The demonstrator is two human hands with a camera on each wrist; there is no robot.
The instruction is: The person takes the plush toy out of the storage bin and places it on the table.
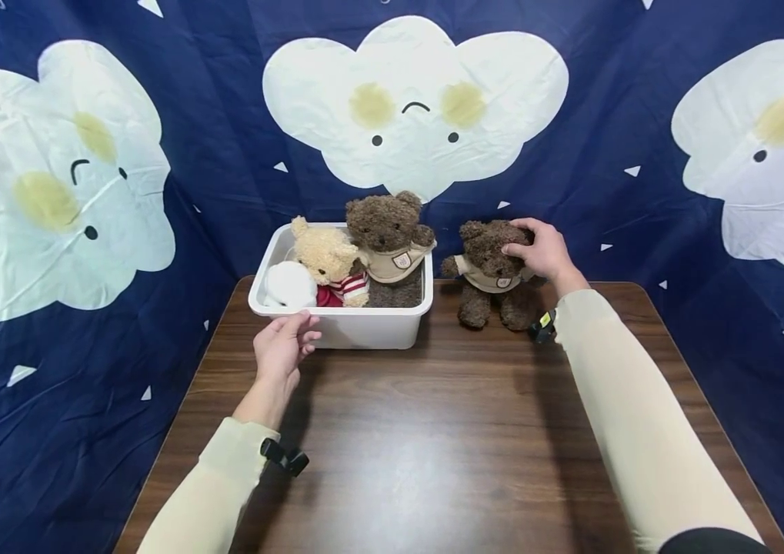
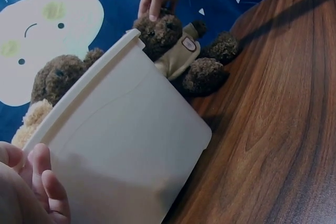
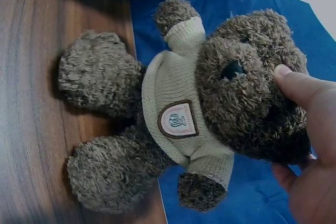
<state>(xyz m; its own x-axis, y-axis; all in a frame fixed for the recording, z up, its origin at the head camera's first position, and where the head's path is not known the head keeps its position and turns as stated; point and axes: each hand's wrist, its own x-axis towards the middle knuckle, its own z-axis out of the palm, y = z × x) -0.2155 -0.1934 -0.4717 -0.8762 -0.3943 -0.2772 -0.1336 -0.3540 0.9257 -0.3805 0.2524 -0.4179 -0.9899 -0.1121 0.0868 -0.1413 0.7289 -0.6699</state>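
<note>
My right hand (image 1: 542,250) grips a dark brown teddy bear (image 3: 178,87) by the head, thumb on its face. This bear wears a beige sweater with a badge and sits on the table right of a white plastic bin (image 1: 364,329). At the bin's front left rim, my left hand (image 1: 285,346) pinches the edge between thumb and curled fingers. Inside the bin are a second brown teddy bear (image 1: 383,223), a cream teddy bear (image 1: 322,250) in red and white stripes, and a round white fluffy thing (image 1: 291,285) whose kind I cannot tell.
The brown wooden table (image 1: 392,431) stretches in front of the bin and bear. Behind and at both sides hangs a dark blue cloth (image 1: 218,138) printed with white clouds, close to the table's back edge.
</note>
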